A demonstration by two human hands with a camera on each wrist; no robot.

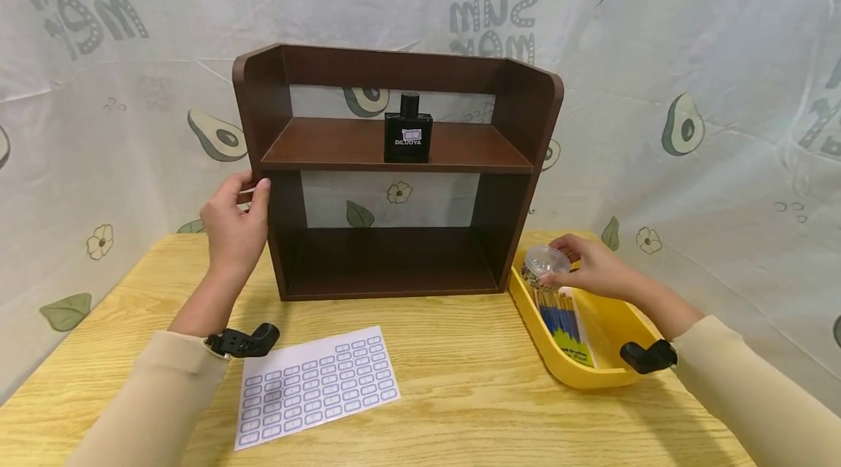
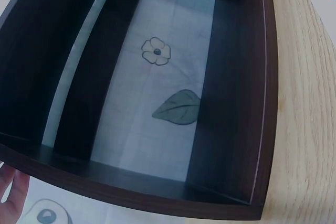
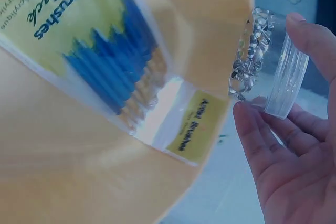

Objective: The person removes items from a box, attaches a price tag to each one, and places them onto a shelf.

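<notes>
My left hand (image 1: 238, 222) rests against the left side of the dark brown two-tier shelf (image 1: 394, 164), thumb near its front edge. At the right, my right hand (image 1: 594, 268) holds a clear round jar (image 1: 547, 260) between thumb and fingers, over the far end of a yellow bin (image 1: 558, 368). In the right wrist view, small shiny metallic pieces (image 3: 252, 51) fill part of the jar under its clear lid (image 3: 289, 80). A pack of blue-bristled artist brushes (image 1: 562, 321) lies in the bin below.
A black perfume bottle (image 1: 408, 133) with a small label stands on the shelf's upper tier. On the wooden table (image 1: 460, 394), a sheet of blue-framed labels (image 1: 315, 385) lies before the shelf at the left. A patterned cloth (image 1: 657, 51) hangs behind everything.
</notes>
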